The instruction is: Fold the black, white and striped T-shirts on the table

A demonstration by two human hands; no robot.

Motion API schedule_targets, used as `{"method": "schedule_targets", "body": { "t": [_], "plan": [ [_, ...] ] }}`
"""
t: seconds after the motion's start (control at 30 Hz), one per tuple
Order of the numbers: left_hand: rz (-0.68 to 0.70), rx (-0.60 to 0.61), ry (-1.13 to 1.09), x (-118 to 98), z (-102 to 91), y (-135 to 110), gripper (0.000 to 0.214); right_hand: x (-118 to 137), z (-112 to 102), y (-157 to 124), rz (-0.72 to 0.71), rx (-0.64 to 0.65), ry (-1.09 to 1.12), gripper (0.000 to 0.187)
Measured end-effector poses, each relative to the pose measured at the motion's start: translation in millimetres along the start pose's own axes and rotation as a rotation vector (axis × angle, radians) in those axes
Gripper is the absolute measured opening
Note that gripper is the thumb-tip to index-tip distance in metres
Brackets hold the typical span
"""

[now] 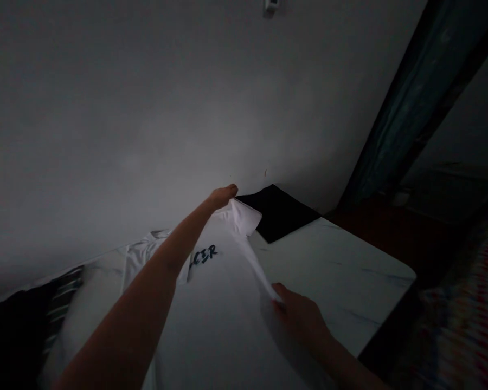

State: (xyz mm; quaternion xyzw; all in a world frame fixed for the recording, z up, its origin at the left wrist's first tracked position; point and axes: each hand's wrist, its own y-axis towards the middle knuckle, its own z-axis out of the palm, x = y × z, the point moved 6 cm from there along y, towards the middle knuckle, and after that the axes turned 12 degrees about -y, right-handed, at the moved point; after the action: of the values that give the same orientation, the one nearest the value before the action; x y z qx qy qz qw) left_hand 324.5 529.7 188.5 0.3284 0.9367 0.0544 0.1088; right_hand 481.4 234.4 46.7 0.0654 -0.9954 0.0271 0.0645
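A white T-shirt with dark lettering across its chest is spread over the table, its neck end toward the wall. My left hand reaches to the far end and is closed on the cloth at the shoulder, beside the sleeve. Nearer to me, my right hand pinches the shirt's right side edge. Between the two hands that edge runs in a taut line, slightly raised. My left forearm hides part of the lettering and of the shirt's left side.
Behind the shirt, a folded black cloth lies on the marble-patterned table near the wall. Dark and striped cloth is at the left. A dark curtain hangs at the right, with a patterned cloth below it.
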Motion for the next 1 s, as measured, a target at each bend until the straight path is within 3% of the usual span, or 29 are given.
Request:
{"method": "schedule_targets", "body": {
  "t": [0.1,0.2,0.37,0.47,0.57,0.77,0.9,1.0],
  "plan": [
    [-0.048,-0.048,-0.018,36,-24.2,-48,0.038,32,-4,-20,-0.091,-0.064,-0.032,0.041],
    [-0.138,-0.119,-0.027,72,-29.8,-105,0.035,67,-2,-33,-0.171,-0.079,-0.085,0.047],
    [-0.295,-0.161,-0.037,116,-6.0,-197,0.029,89,10,-40,-0.205,0.027,-0.147,0.049],
    [-0.346,-0.199,-0.068,128,6.9,-230,0.031,84,16,-43,-0.206,0.067,-0.121,0.048],
    [-0.398,-0.234,-0.121,134,12.3,-241,0.035,76,22,-43,-0.203,0.06,-0.06,0.049],
    [-0.422,-0.193,-0.15,137,15.7,-233,0.032,61,16,-44,-0.175,-0.036,0.133,0.038],
    [-0.454,-0.126,-0.108,139,19.6,-234,0.023,64,-2,-35,-0.275,0.143,0.149,0.024],
    [-0.523,-0.117,-0.039,140,21.4,-233,0.019,78,-27,1,-0.372,0.216,0.04,0.023]
  ]
}}
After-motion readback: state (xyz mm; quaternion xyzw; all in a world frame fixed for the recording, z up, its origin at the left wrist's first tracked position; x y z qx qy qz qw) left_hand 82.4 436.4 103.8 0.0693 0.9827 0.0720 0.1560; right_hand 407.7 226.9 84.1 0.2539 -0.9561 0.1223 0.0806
